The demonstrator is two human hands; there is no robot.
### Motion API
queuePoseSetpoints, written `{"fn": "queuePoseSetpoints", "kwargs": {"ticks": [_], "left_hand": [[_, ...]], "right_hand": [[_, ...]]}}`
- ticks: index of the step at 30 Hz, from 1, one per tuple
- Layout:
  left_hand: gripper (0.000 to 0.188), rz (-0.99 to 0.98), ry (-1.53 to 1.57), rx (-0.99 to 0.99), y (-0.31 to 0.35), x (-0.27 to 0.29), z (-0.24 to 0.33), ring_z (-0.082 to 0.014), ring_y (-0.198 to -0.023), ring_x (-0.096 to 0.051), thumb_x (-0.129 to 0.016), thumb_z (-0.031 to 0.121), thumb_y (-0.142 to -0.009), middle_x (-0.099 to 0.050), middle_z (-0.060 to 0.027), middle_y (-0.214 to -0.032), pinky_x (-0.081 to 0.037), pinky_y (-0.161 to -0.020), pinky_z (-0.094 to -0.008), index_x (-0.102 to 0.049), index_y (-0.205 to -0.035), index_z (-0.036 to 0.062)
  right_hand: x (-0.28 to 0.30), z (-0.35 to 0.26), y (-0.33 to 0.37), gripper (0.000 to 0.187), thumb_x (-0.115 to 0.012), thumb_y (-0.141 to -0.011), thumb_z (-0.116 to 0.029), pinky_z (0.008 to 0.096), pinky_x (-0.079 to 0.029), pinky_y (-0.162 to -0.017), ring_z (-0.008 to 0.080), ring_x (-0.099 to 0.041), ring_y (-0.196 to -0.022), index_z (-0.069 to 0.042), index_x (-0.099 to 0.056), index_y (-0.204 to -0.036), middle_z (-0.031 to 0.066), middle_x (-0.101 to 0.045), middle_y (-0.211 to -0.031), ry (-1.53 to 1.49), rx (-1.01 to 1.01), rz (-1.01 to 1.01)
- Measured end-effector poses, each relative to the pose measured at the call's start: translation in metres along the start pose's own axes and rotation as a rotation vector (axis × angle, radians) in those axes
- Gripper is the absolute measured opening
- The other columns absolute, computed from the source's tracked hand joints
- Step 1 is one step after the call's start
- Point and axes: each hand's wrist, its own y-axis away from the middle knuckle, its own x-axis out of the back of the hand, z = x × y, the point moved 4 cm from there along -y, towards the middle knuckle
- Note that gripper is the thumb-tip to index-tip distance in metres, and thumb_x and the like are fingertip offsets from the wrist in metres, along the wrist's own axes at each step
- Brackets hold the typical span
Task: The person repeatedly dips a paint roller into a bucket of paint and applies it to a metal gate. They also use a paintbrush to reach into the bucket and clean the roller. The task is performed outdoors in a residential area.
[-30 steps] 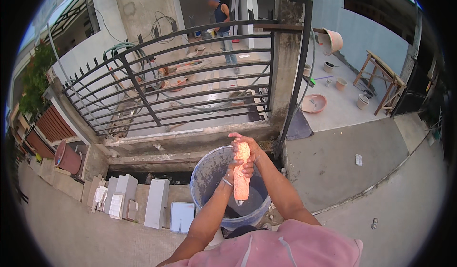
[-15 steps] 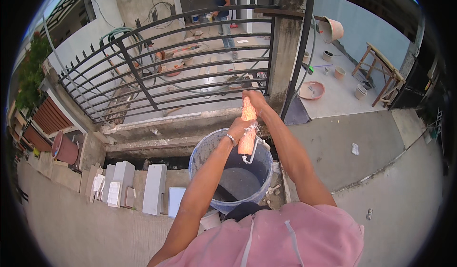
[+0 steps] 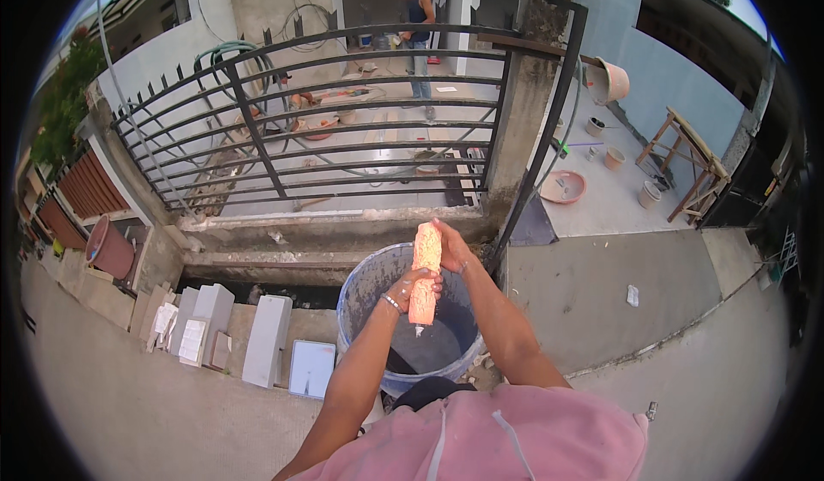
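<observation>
Above a large blue tub [image 3: 347, 314] I hold a paint roller [image 3: 427, 249] with an orange, rough-textured sleeve, tilted nearly upright. My left hand [image 3: 407, 287] is wrapped round its lower part, a bracelet on the wrist. Against the upper right side of the sleeve rests my right hand [image 3: 452, 246], its fingers partly hidden behind the roller. A small white tip pokes out of the sleeve's lower end. The roller's wire frame and handle do not show. Inside, the tub is grey and stained, with a dark patch low on its left.
A black metal fence [image 3: 369, 125] on a low wall stands beyond the tub. Grey blocks [image 3: 268, 335] and a pale blue panel [image 3: 312, 368] lie to the left. Past the fence are a person [image 3: 418, 35], a pink basin [image 3: 563, 187], small buckets and a wooden trestle [image 3: 687, 155].
The roller has come slightly left and lower, nearer to me. Its white wire frame, visible before at the lower end, is out of sight. My right hand has slid down from the top end.
</observation>
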Motion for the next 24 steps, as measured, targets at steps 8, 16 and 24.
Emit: {"fn": "queuePoseSetpoints", "kwargs": {"ticks": [8,16,24], "left_hand": [[0.029,0.022,0.179,0.071,0.013,0.016,-0.059,-0.0157,-0.074,-0.061,-0.069,0.017,-0.089,-0.06,-0.0052,-0.089,-0.056,-0.067,-0.0331,-0.057,-0.111,0.0038],[0.031,0.322,-0.353,0.142,-0.001,0.033,-0.074,-0.0206,-0.072,-0.07,-0.078,0.019,-0.085,-0.071,-0.0118,-0.089,-0.061,-0.064,-0.0375,-0.065,-0.103,-0.0036],[0.06,0.851,-1.405,0.172,0.016,0.033,-0.092,-0.0387,-0.112,-0.068,-0.088,0.027,-0.07,-0.07,-0.0274,-0.115,-0.054,-0.094,-0.0419,-0.066,-0.112,-0.0096]], "right_hand": [[0.063,0.066,-0.01,0.01,-0.061,-0.082,-0.017,0.0331,-0.05,-0.056,0.0175,-0.052,-0.056,-0.008,-0.055,-0.08,0.0041,-0.053,-0.067,-0.073,-0.08,0.235],[0.133,0.062,0.002,0.035,-0.072,-0.075,-0.023,0.0427,-0.054,-0.07,0.03,-0.068,-0.076,0.009,-0.069,-0.09,0.019,-0.069,-0.083,0.519,0.086,0.928],[0.1,0.064,0.02,0.049,-0.075,-0.076,-0.029,0.0464,-0.053,-0.092,0.0432,-0.068,-0.107,0.013,-0.07,-0.101,0.0328,-0.069,-0.112,1.084,0.074,1.183]]}}
